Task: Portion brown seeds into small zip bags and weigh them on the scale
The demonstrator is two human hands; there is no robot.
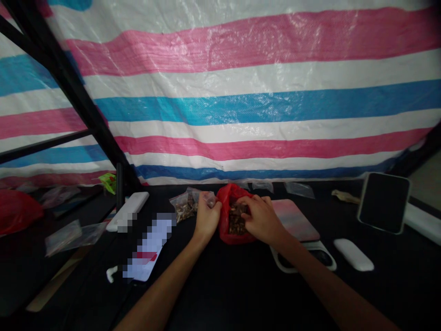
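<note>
A red plastic bag (225, 225) stands with its mouth open, holding many small brown dried pieces (237, 223). My right hand (263, 218) reaches into the mouth from the right. Its fingers are bent over the pieces, and what lies between them is hidden. Along the bag's left side, my left hand (207, 218) is closed, with clear plastic from a small bag (209, 198) showing at its fingertips. Its knuckles are against or very close to the red bag. Just left of that hand lie small clear zip bags (185, 210) with brown pieces inside.
A kitchen scale (296, 220) sits under and beside my right forearm. Rightward are a white rounded case (353, 254) and a propped dark-screened device (384, 202). On the left lie a phone (148, 253), a white earbud (110, 274), a white box (132, 207) and clear bags (65, 236).
</note>
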